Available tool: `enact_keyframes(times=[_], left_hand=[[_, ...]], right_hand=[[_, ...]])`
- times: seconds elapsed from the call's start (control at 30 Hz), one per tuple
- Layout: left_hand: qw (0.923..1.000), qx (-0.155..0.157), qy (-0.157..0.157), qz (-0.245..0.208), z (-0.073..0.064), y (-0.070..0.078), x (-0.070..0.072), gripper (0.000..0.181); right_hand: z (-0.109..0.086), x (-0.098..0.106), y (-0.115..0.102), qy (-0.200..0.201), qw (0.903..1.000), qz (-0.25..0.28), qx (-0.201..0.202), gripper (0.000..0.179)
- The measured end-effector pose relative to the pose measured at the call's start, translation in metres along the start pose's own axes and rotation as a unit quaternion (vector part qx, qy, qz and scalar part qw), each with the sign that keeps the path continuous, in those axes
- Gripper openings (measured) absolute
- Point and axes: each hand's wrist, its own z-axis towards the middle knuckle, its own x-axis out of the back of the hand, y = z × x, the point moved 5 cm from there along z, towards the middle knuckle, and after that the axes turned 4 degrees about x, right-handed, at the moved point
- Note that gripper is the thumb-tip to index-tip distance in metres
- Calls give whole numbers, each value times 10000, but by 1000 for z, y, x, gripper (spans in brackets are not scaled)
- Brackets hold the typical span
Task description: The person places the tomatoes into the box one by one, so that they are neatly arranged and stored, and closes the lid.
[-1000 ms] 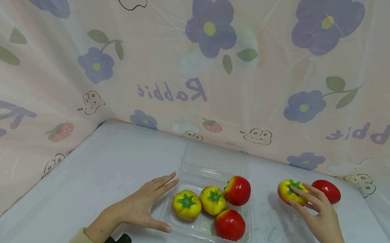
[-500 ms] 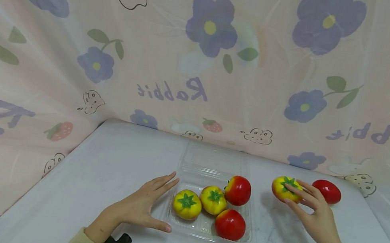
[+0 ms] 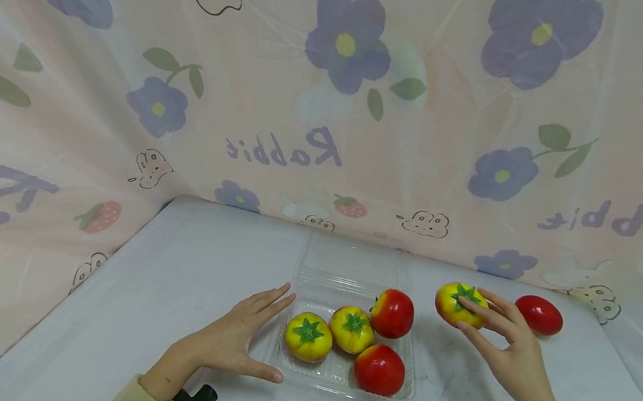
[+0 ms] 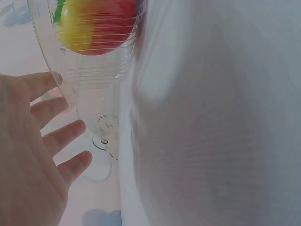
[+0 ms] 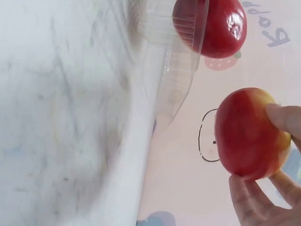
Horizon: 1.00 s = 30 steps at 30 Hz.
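Observation:
My right hand (image 3: 509, 351) pinches a red-and-yellow tomato (image 3: 451, 304) between thumb and fingers, its green star-shaped calyx facing up. In the right wrist view the held tomato (image 5: 247, 136) shows its red side, raised off the table. A clear plastic clamshell box (image 3: 331, 380), lid laid back, holds several similar tomatoes: two show yellow tops, such as this left one (image 3: 308, 338), and two show mostly red, such as the front one (image 3: 379, 370). My left hand (image 3: 237, 336) is spread beside the box's left side; in the left wrist view its fingertips (image 4: 56, 77) lie at the box rim.
Another red fruit (image 3: 538, 315) lies on the white table (image 3: 221, 242) behind my right hand. The box's see-through lid (image 3: 353, 260) reaches back toward a printed cloth (image 3: 263, 88) that hangs behind and at the sides.
My right hand has carried the tomato left and slightly up, toward the box and away from the lone red fruit. The left hand and the box have stayed still.

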Motion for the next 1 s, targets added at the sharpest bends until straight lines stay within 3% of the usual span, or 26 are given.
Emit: enact_keyframes(times=[0.47, 1.0], left_hand=[[10000, 37, -13, -10, 0, 1, 1, 111], [10000, 60, -20, -17, 0, -1, 0, 111]], right_hand=[[1, -4, -25, 89, 9993, 245, 272, 39], [0, -16, -53, -362, 9959, 776, 300, 37]])
